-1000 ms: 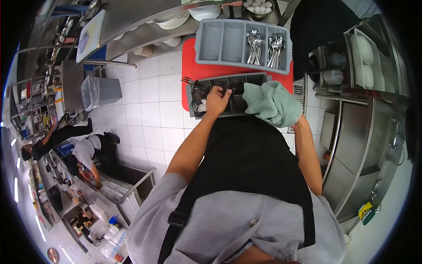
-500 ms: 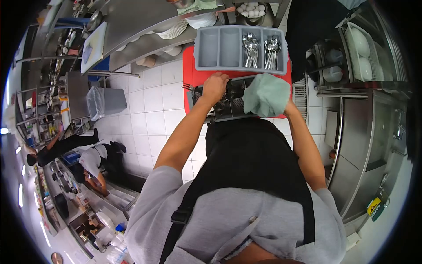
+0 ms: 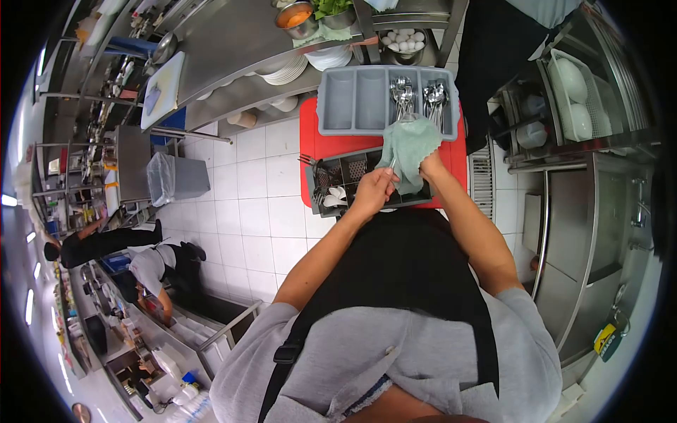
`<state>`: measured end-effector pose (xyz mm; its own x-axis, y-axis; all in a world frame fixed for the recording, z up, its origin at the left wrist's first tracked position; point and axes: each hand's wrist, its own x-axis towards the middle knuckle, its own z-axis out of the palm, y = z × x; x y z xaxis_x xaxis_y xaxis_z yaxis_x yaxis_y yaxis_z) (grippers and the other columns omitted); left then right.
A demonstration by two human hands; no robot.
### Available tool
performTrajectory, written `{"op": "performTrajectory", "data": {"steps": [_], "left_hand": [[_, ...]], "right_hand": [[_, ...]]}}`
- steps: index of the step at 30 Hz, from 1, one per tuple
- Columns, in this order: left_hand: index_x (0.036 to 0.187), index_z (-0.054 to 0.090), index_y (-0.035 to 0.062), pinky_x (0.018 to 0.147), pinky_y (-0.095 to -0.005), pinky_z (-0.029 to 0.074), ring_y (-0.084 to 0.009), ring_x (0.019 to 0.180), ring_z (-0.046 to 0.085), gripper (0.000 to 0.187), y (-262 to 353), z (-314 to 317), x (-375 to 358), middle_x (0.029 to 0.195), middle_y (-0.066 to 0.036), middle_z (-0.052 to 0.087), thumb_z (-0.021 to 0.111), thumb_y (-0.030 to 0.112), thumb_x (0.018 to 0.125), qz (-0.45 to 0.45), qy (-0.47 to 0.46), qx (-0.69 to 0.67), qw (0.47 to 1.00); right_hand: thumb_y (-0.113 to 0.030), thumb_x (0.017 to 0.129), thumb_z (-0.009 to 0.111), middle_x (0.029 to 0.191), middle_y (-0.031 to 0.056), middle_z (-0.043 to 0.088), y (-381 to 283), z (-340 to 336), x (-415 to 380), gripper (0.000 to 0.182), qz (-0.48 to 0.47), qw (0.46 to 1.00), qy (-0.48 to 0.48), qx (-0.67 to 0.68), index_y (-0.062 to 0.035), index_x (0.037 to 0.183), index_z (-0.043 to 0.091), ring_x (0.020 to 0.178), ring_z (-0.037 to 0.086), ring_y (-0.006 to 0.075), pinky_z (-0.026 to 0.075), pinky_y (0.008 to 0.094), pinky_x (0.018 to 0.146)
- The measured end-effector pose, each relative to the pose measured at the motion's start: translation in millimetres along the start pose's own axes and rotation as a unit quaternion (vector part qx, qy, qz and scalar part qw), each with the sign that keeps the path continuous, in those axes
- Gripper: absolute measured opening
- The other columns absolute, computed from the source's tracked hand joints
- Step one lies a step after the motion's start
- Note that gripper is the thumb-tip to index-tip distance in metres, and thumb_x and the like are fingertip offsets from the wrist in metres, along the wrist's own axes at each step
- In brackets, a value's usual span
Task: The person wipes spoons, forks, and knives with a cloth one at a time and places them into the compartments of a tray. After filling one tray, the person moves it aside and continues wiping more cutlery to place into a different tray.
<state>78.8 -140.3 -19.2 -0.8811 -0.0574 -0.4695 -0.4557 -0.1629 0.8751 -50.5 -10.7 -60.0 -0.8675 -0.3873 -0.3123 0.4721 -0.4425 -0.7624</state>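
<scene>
My left hand (image 3: 376, 189) is closed in a pinch on the thin metal handle of a piece of cutlery (image 3: 393, 163), whose other end is wrapped in a pale green cloth (image 3: 412, 144). My right hand (image 3: 431, 166) grips that cloth from the right side, its fingers mostly hidden by the fabric. Below both hands lies a dark grey cutlery caddy (image 3: 367, 201) with black perforated compartments; forks and white spoons show at its left end. Just beyond it, a grey divided tray (image 3: 350, 132) holds spoons (image 3: 403, 95) and more cutlery (image 3: 435, 99) in its two right compartments.
Caddy and tray rest on a red surface (image 3: 310, 151). A steel counter (image 3: 233, 49) with stacked plates (image 3: 282, 72) beneath runs along the upper left. A bowl of eggs (image 3: 404, 41) stands behind the tray. Another person in dark trousers (image 3: 486, 63) stands close at upper right.
My left hand has moved right from the caddy's left part to the cloth, now pinching a cutlery handle. My right hand with the cloth has shifted left. The view has tilted slightly.
</scene>
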Motion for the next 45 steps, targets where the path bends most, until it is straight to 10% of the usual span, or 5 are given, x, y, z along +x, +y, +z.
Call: {"op": "performTrajectory", "data": {"steps": [3, 9, 22, 25, 45], "left_hand": [[0.087, 0.055, 0.0052, 0.048, -0.0236, 0.030, -0.0055, 0.052, 0.035, 0.035, 10, 10, -13, 0.061, 0.004, 0.041, 0.047, 0.034, 0.106, -0.006, -0.036, -0.058, 0.998], [0.087, 0.054, 0.0055, 0.047, -0.0229, 0.028, -0.0050, 0.053, 0.034, 0.033, 16, 13, -2, 0.062, 0.004, 0.041, 0.047, 0.031, 0.106, 0.043, -0.027, 0.019, 0.999], [0.102, 0.067, -0.0056, 0.064, -0.0284, 0.057, -0.0150, 0.069, 0.070, 0.050, 51, -2, -9, 0.083, -0.016, 0.073, 0.052, 0.042, 0.102, -0.058, -0.134, 0.208, 0.967], [0.098, 0.067, -0.0052, 0.058, -0.0269, 0.051, -0.0121, 0.063, 0.065, 0.044, 74, -15, 0, 0.074, -0.011, 0.070, 0.058, 0.038, 0.100, 0.078, 0.060, 0.257, 0.962], [0.121, 0.061, -0.0040, 0.057, -0.0265, 0.050, -0.0116, 0.066, 0.066, 0.044, -79, -53, 29, 0.083, -0.008, 0.071, 0.073, 0.023, 0.089, -0.073, -0.019, 0.151, 0.986]], "right_hand": [[-0.015, 0.096, 0.059, 0.105, 0.0069, 0.064, 5, -40, 33, 0.027, -0.256, 0.881, -0.039, -0.395, -0.0080, 0.122, 0.057, 0.093, 0.064, 0.0193, 0.054, 0.0360, 0.081], [-0.018, 0.097, 0.058, 0.097, 0.0061, 0.062, -3, -7, -4, 0.019, 0.042, 0.987, -0.038, 0.153, -0.0096, 0.114, 0.058, 0.086, 0.063, 0.0195, 0.054, 0.0363, 0.074], [-0.018, 0.094, 0.064, 0.104, 0.0058, 0.063, -18, -17, -45, 0.027, 0.102, 0.992, -0.059, -0.035, -0.0043, 0.116, 0.056, 0.090, 0.062, 0.0151, 0.054, 0.0324, 0.074], [-0.020, 0.095, 0.065, 0.108, 0.0061, 0.063, -53, -4, -52, 0.034, 0.097, 0.946, -0.142, -0.274, -0.0042, 0.123, 0.056, 0.095, 0.062, 0.0157, 0.054, 0.0325, 0.081], [-0.021, 0.099, 0.057, 0.109, 0.0078, 0.066, 30, -149, 68, 0.027, 0.114, 0.992, 0.043, -0.033, -0.0071, 0.123, 0.057, 0.094, 0.067, 0.0211, 0.057, 0.0380, 0.081]]}}
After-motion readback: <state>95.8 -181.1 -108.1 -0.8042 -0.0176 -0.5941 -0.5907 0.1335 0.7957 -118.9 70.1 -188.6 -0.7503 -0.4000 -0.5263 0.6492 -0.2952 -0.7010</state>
